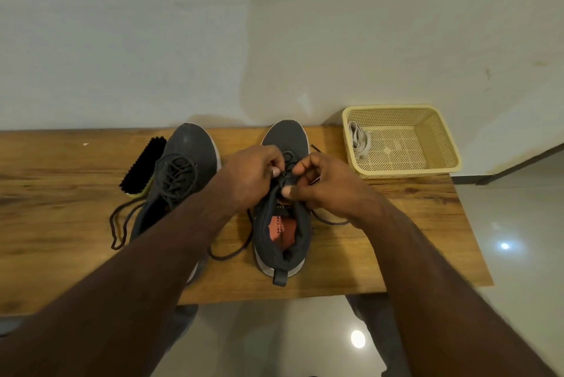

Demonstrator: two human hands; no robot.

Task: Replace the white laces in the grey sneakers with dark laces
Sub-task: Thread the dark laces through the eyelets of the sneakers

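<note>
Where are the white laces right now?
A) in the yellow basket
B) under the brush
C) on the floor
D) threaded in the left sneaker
A: the white laces lie bunched in the left end of the yellow basket, while both sneakers carry dark laces.

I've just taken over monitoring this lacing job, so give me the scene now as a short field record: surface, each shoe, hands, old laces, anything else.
surface: brown wooden table
left grey sneaker: dark lace threaded, ends loose on table
right grey sneaker: dark lace being worked at upper eyelets
left hand: pinches lace over right sneaker
right hand: pinches lace over right sneaker
white laces: bundled in cream perforated plastic basket
other: black-bristled shoe brush beside left sneaker
</note>
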